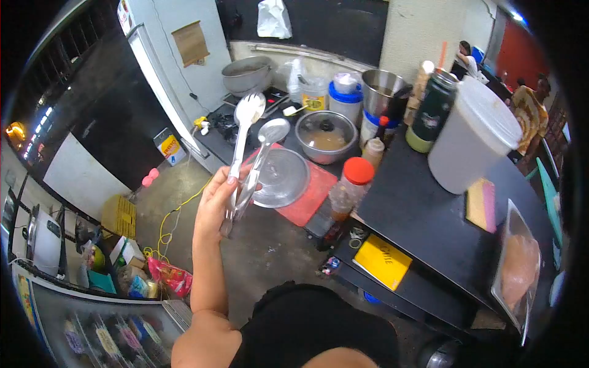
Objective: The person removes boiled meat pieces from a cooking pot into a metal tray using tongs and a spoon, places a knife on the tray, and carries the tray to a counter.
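My left hand [215, 199] is raised at the centre-left, its fingers closed around metal serving tongs [250, 147]. The tongs point upward, one end slotted like a fork and the other shaped like a spoon, and the two ends stand apart. Behind them a round metal lid [281, 178] lies on a red board [316, 196] on the dark counter. A metal pot with a glass lid [325, 136] stands just beyond. My right hand is out of view.
On the right-hand table are a large white container [472, 135], a dark green flask [432, 110], a sponge [480, 205] and a metal tray [515, 276]. A red-capped jar [357, 172] stands near its edge. Yellow cable [165, 230] trails across the floor. A person [531, 116] is at the far right.
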The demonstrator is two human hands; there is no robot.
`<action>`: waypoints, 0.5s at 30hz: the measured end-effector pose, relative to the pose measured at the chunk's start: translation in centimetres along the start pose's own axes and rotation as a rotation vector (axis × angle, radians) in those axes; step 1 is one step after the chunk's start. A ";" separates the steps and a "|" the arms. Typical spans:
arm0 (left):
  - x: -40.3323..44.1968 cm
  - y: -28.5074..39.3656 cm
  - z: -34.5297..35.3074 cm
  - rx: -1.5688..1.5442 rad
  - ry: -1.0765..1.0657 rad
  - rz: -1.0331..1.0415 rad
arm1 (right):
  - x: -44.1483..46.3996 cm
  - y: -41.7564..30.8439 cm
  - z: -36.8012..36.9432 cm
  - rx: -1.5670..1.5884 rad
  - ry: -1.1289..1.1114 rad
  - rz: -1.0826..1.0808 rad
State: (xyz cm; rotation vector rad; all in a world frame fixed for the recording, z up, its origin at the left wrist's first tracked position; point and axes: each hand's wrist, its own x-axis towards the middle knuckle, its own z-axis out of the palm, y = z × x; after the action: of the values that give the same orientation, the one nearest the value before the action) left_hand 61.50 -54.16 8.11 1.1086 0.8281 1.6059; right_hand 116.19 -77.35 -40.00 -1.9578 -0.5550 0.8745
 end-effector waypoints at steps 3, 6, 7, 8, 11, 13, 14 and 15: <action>0.9 -0.6 -5.3 0.094 0.119 -0.054 | -4.3 -12.2 9.5 -0.268 -0.288 -0.059; 1.0 -0.8 -10.0 0.115 0.205 -0.121 | -5.8 -20.0 17.1 -0.381 -0.667 -0.350; 0.8 -1.0 -11.3 0.119 0.225 -0.125 | -5.8 -21.8 20.1 -0.447 -0.719 -0.408; 0.5 -1.3 -12.8 0.116 0.238 -0.151 | -5.7 -23.0 22.7 -0.516 -0.770 -0.467; -0.9 -2.0 -15.7 0.123 0.316 -0.241 | -8.8 -30.4 29.2 -0.631 -0.893 -0.686; -2.0 -2.9 -17.5 0.077 0.327 -0.270 | -10.7 -34.5 33.8 -0.670 -0.979 -0.810; -2.5 -3.3 -18.1 0.047 0.356 -0.292 | -12.4 -37.4 35.8 -0.619 -1.084 -0.758; -2.8 -3.8 -18.5 0.016 0.384 -0.313 | -14.2 -40.0 37.9 -0.568 -1.185 -0.704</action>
State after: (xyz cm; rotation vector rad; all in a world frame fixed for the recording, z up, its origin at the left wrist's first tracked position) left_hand 45.71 -55.85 -2.59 0.6457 1.2028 1.5640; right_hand 76.71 -46.08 -13.63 -1.2720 -2.1973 1.4195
